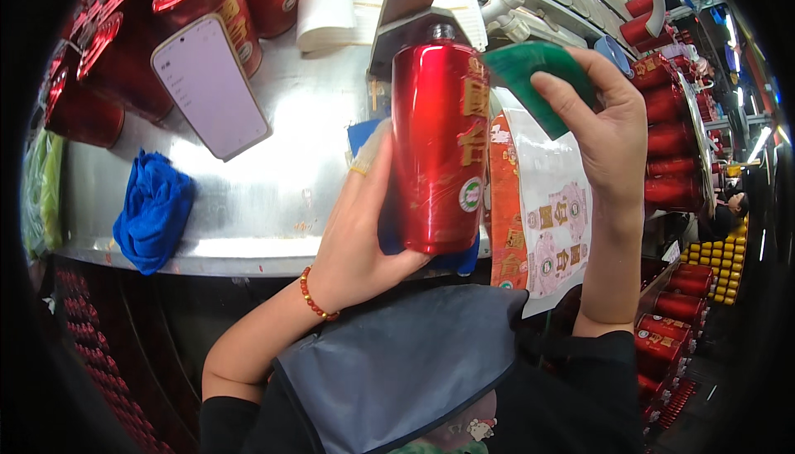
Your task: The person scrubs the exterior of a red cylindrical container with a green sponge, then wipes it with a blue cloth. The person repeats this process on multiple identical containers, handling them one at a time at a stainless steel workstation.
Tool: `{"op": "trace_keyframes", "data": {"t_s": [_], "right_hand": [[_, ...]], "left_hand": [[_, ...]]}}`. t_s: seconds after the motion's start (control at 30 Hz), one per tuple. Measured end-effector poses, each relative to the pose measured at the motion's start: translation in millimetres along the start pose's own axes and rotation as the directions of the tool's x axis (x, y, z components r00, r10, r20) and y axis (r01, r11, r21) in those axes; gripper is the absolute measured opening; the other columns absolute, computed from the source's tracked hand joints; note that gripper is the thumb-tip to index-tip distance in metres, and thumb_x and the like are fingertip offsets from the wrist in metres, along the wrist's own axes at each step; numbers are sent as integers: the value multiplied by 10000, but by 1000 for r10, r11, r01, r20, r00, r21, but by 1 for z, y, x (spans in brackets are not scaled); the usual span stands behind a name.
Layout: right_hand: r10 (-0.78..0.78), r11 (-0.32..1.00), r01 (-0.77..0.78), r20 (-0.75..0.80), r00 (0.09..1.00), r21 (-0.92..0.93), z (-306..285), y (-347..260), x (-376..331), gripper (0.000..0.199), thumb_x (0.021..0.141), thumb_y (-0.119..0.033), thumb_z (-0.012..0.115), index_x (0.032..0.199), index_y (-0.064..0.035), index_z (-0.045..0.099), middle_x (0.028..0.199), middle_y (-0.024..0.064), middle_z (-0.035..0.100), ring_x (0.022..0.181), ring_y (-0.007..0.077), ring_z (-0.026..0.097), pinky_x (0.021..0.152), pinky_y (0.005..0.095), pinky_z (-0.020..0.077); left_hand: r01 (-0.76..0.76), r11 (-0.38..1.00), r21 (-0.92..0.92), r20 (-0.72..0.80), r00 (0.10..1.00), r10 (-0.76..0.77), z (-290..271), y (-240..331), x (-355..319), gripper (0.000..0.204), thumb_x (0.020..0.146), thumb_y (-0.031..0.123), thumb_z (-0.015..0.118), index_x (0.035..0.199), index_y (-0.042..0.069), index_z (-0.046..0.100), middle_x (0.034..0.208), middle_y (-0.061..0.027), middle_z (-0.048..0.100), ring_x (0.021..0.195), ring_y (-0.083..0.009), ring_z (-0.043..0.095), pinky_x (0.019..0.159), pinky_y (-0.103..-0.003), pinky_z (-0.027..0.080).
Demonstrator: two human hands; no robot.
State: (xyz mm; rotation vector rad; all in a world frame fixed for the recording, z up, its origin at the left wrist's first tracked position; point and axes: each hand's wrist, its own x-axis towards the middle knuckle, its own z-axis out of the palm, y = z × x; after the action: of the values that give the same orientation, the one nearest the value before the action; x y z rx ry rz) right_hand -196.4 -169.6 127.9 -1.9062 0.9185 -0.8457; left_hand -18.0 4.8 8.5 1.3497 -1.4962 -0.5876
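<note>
A steel table (273, 197) fills the upper left of the frame. At centre, the left hand (364, 230) grips a red bottle (437, 143) upright from the left side. Right of centre, the right hand (609, 135) pinches a green scraper (530, 73) just beside the bottle's shoulder. A phone (207, 85) and blue cloth (153, 210) lie at left.

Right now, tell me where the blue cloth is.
In the head view, the blue cloth lies at the left, on the metal table's front edge, below the phone.
</note>
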Motion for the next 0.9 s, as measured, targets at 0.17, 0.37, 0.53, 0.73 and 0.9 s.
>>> {"op": "trace_keyframes", "data": {"t_s": [0.17,0.37,0.53,0.73,0.9], "right_hand": [[-127,976,154,175,976,-155,2,2,15,261,885,-110,794,1101,15,719,944,26,705,869,82,643,778,240,523],[-273,933,314,224,936,-177,7,2,25,237,875,-74,791,1078,24,718,922,39,683,853,106,620,788,255,499],[-340,873,438,373,863,-216,6,-9,26,232,854,-54,799,1072,-2,739,900,44,685,849,124,621,770,267,489],[-413,837,504,356,838,-215,3,-8,35,221,818,-17,807,1035,-25,772,833,31,658,792,122,575,686,273,445],[-687,436,776,389,614,-456,7,3,11,309,700,-121,799,996,-207,806,939,-99,662,863,126,498,795,287,411]], "left_hand": [[13,999,32,91,996,-16,-5,-2,4,1111,768,266,857,1588,-78,191,1612,-309,279,1513,-467,268,1228,-550,217],[10,999,35,134,991,-14,-10,2,9,1112,778,294,843,1592,-72,179,1629,-288,258,1519,-463,250,1248,-567,168],[10,999,39,156,988,-16,-12,-2,9,1104,787,312,836,1588,-73,182,1627,-279,266,1518,-452,255,1255,-587,142],[19,996,87,184,982,-35,-12,-1,10,1136,784,360,847,1598,-57,174,1627,-270,265,1532,-472,202,1254,-588,138],[-5,992,127,211,977,-22,-14,-3,9,1153,779,372,853,1607,-40,166,1650,-260,234,1534,-500,173,1251,-575,149]]}}
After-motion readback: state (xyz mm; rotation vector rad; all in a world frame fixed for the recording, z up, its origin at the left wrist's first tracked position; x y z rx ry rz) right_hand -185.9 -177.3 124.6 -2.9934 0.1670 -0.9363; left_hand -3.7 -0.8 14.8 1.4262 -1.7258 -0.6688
